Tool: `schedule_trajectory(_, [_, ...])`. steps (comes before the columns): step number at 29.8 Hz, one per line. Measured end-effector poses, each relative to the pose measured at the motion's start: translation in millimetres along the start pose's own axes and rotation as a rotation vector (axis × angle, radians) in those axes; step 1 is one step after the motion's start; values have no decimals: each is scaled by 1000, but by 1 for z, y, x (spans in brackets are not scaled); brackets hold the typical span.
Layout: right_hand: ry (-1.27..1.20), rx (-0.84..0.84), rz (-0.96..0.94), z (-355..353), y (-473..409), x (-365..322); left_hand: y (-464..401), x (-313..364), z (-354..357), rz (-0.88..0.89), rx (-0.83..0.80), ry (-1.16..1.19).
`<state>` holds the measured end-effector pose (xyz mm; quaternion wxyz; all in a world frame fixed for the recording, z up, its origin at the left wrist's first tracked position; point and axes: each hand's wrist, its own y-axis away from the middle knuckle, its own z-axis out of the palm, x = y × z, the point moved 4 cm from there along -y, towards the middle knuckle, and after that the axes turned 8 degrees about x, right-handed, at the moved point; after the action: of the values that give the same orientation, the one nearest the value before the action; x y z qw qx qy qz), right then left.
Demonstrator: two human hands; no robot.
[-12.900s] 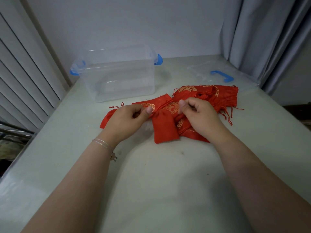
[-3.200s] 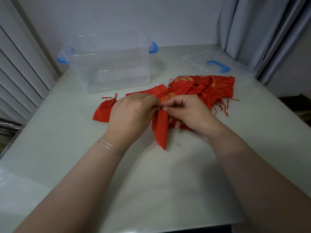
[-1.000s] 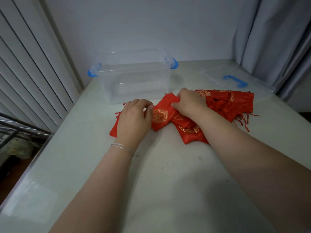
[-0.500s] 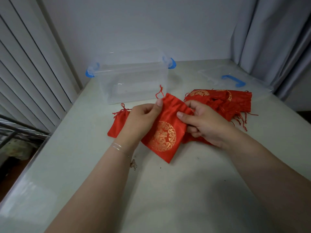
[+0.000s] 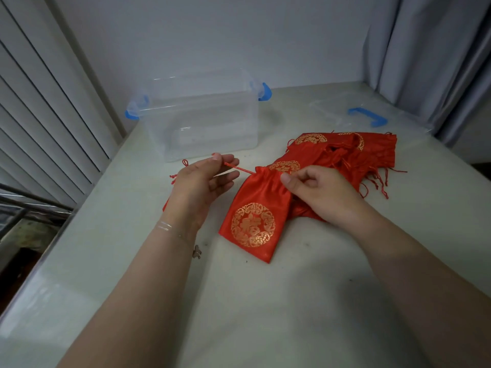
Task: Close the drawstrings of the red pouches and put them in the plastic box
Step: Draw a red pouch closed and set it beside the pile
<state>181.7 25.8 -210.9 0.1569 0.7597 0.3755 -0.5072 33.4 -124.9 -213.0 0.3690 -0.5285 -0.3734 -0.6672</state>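
— Pouch (image 5: 256, 216) first: where is it right now?

— Red satin with a gold round emblem, it lies on the table (image 5: 265, 301) between your two hands, its gathered mouth pointing away from you and its bottom corner toward you. Its upper right edge sits against the heap of other red pouches (image 5: 353, 152) behind it.

— And your left hand (image 5: 202, 181)?

— You pinch the red drawstring (image 5: 239, 169) between thumb and forefinger, with the other fingers loosely spread. The cord runs taut from your fingertips to the left side of the pouch mouth.

— Your right hand (image 5: 318, 195)?

— Your fingers are curled, thumb forward, gripping the puckered neck of the pouch on its right side. I cannot tell whether you also hold a second cord there.

— Where is the plastic box (image 5: 202, 120)?

— Clear, with blue latches at both ends, it stands open at the far side of the table, beyond your left hand. Nothing red shows inside it. Its clear lid (image 5: 372, 115), with a blue handle, lies flat at the far right, near the grey curtain (image 5: 430, 54).

— Anything else near you?

— One more red pouch (image 5: 172, 181) peeks out from behind your left hand, its knotted cords visible. A thin bracelet (image 5: 170, 229) circles your left wrist.
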Motion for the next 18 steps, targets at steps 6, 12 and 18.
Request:
schedule_trajectory(6, [43, 60, 0, -13, -3, 2, -4, 3, -11, 154, 204, -155])
schedule_trajectory(12, [138, 32, 19, -10, -6, 9, 5, 12, -6, 274, 188, -146])
schedule_trajectory(18, [369, 61, -5, -9, -3, 14, 28, 19, 21, 381, -186, -156])
